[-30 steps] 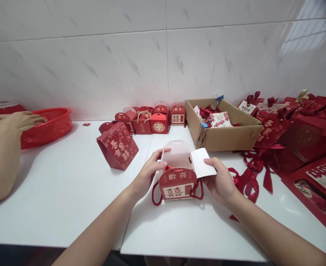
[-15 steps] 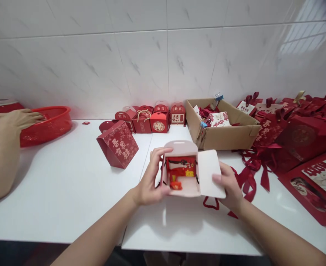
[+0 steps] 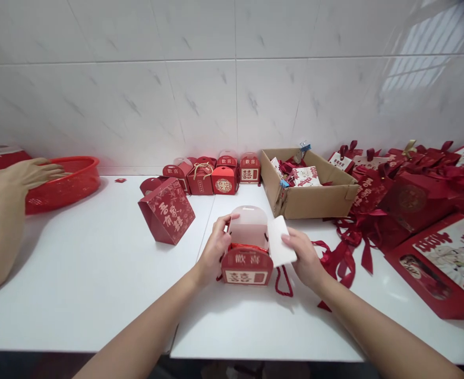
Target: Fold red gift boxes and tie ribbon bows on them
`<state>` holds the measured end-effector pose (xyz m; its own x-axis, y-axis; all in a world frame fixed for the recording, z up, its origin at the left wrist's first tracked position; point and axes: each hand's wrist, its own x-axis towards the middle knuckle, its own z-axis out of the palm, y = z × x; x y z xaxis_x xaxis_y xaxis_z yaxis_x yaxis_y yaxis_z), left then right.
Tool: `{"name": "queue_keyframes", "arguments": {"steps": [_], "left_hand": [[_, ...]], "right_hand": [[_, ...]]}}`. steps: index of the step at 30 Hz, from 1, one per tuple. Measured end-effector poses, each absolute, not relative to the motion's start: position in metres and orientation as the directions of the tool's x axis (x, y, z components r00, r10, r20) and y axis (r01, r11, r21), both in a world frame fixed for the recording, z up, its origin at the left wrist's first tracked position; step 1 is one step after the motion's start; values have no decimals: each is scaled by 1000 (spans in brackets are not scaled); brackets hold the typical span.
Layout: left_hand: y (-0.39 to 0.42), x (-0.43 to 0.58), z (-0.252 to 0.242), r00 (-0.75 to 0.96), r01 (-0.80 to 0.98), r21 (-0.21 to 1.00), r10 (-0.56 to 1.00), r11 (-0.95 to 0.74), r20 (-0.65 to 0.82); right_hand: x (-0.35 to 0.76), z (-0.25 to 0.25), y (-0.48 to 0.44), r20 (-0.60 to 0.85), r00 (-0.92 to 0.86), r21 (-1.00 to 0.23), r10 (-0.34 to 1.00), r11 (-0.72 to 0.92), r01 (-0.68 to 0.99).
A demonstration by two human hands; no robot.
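Note:
A small red gift box [image 3: 246,267] with pale characters on its front stands upright on the table between my hands. Its top is open, and red wrapped contents [image 3: 248,246] show just inside the rim. My left hand [image 3: 215,242] is closed on the box's left side. My right hand [image 3: 305,255] pinches the white side flap [image 3: 281,241], which is folded outward on the right. A dark red cord handle [image 3: 283,282] hangs beside the box under that flap.
Several small red gift boxes [image 3: 224,180] stand by the wall, next to a cardboard box [image 3: 319,201] of packets. A larger red box [image 3: 169,211] tilts at left. Red bags [image 3: 405,195] and ribbons [image 3: 340,255] lie right. A co-worker's hand [image 3: 27,173] reaches over a red basket [image 3: 70,184].
The gift box has tipped from having its opening face me to upright, so its printed front now shows. Both hands have kept their hold and shifted slightly left.

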<state>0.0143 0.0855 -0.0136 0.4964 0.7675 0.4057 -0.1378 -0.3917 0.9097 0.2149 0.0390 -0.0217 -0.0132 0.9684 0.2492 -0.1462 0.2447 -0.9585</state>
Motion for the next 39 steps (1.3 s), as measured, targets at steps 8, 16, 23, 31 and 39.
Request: {"name": "queue_keyframes", "arguments": {"steps": [8, 16, 23, 31, 39], "left_hand": [[97, 13, -16, 534, -191, 944, 779, -269, 330], [94, 10, -17, 372, 148, 743, 733, -653, 570], [85, 8, -9, 493, 144, 645, 619, -751, 611], [83, 10, -10, 447, -31, 641, 563, -767, 695], [82, 10, -6, 522, -50, 614, 504, -788, 688]], "right_hand": [[215, -34, 51, 350, 83, -935, 933, 354, -30], [209, -31, 50, 318, 105, -942, 942, 327, -83], [210, -32, 50, 361, 75, -932, 929, 360, 33], [217, -31, 50, 523, 128, -818, 842, 455, 352], [216, -35, 57, 482, 126, -873, 867, 463, 154]]}}
